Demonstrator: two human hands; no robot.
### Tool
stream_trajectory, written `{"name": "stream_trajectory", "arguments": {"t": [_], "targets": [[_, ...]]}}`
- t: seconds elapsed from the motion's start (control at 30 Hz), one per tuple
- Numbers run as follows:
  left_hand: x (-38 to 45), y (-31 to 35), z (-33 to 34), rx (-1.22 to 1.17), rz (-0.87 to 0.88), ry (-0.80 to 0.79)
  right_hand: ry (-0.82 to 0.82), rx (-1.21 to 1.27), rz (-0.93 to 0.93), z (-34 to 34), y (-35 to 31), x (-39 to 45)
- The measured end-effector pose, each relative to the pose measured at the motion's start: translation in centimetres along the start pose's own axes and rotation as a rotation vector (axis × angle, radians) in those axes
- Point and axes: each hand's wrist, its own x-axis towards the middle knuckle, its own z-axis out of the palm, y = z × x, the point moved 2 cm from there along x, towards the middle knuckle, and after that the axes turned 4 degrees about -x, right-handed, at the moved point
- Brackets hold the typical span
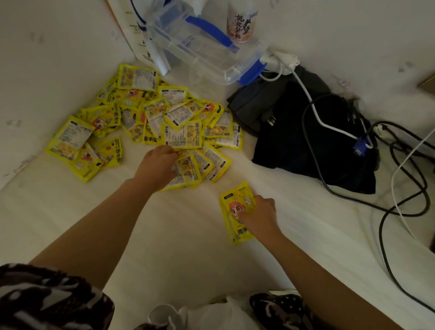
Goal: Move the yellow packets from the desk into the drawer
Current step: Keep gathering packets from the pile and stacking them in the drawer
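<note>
A big pile of yellow packets lies on the white table, far and to the left. The left hand rests on the near edge of the pile, its fingers curled around a few packets. The right hand is nearer and to the right, its fingers closed on a small stack of packets. A clear box sits behind the pile.

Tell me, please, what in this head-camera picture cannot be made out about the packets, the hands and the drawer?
- Drawer: not in the head view at all.
- Left hand: fingertips buried in the pile of yellow packets, so its grip is unclear.
- Right hand: covers part of the separate stack of packets; the count is unreadable.
- Packet print: too small and dim.
</note>
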Motion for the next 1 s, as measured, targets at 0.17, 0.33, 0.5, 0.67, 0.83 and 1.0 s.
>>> {"name": "stream_trajectory", "arguments": {"t": [0.17, 0.33, 0.5, 0.67, 0.83, 1.0], "targets": [[-1.1, 0.0, 0.0, -0.007, -0.04, 0.041, -0.032, 0.013, -0.028, -0.3, -0.5, 0.0], [-2.7, -0.5, -0.1, -0.09, -0.106, -0.006, -0.054, 0.038, -0.045, -0.6, -0.5, 0.0], [-5.4, -0.6, 0.4, -0.339, -0.258, 0.014, -0.031, 0.119, -0.085, -1.5, -0.3, -0.4], [-9.2, 0.7, 1.6, -0.822, -0.521, 0.106, 0.004, 0.208, -0.153, -2.9, -0.1, -0.6], [-13.0, 3.7, 3.6, -1.219, -0.657, 0.228, 0.022, 0.299, -0.19, -4.4, 0.3, -0.9], [-15.4, 6.2, 5.9, -1.408, -0.77, 0.338, 0.042, 0.345, -0.2, -5.2, 1.4, -1.7]]}}
